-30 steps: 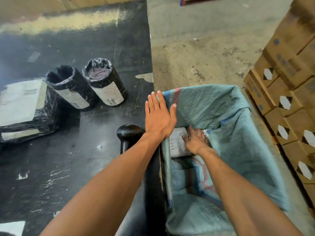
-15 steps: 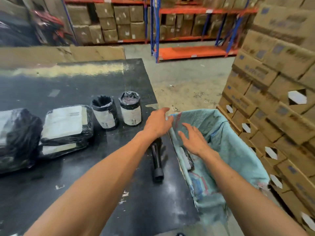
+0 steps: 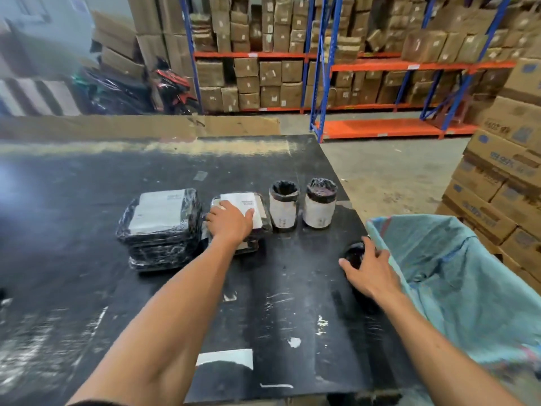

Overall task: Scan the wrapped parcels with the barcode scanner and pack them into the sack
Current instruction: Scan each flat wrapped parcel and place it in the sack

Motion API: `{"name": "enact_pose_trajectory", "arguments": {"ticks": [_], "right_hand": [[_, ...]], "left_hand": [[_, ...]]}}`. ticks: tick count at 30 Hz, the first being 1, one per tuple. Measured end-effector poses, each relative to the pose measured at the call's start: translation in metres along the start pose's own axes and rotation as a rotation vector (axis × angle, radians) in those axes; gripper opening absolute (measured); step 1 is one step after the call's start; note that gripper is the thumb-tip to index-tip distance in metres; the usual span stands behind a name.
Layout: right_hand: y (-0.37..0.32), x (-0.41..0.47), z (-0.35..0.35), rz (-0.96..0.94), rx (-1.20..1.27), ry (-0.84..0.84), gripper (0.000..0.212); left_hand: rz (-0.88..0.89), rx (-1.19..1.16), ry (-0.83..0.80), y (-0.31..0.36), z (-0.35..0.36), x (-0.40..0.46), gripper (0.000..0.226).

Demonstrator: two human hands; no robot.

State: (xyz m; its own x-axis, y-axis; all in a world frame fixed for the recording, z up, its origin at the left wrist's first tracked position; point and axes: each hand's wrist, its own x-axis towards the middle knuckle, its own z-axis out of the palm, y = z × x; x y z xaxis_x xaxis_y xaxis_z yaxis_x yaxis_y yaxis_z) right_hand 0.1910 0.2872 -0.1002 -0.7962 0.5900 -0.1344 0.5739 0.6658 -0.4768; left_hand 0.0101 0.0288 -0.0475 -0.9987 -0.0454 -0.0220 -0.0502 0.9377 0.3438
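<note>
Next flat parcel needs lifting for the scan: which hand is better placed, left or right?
Left. The left hand already lies on the flat parcel; the right hand is far off it at the scanner beside the sack.

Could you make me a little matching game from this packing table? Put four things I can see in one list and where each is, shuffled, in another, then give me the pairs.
Things:
1. left hand
2. right hand
3. sack
4. two cylindrical parcels

Places:
A. hanging open off the table's right edge
B. standing upright side by side
C. resting on a flat wrapped parcel
D. on the black barcode scanner

Pairs: 1-C, 2-D, 3-A, 4-B
</note>
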Motion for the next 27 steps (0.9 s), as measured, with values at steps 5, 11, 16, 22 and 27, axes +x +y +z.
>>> {"name": "enact_pose_trajectory", "arguments": {"ticks": [5,11,16,22,27], "right_hand": [[0.003,-0.002,0.010,0.018,0.028,-0.012,0.095],[0.010,0.005,0.011,0.075,0.207,-0.013,0.101],[0.011,0.012,0.009,0.115,0.651,-0.112,0.089],[-0.035,0.005,-0.007,-0.032,1.028,-0.236,0.085],[-0.108,-0.014,-0.011,-0.237,1.085,-0.163,0.054]], "left_hand": [[-0.147,-0.214,-0.129,-0.016,0.009,0.030,0.119],[-0.074,-0.337,-0.303,-0.021,-0.007,0.068,0.150],[0.067,-0.350,-0.325,-0.003,-0.011,0.066,0.142],[0.132,-0.706,-0.214,-0.019,-0.006,0.045,0.123],[0.240,-0.942,-0.071,-0.049,-0.006,0.016,0.120]]}}
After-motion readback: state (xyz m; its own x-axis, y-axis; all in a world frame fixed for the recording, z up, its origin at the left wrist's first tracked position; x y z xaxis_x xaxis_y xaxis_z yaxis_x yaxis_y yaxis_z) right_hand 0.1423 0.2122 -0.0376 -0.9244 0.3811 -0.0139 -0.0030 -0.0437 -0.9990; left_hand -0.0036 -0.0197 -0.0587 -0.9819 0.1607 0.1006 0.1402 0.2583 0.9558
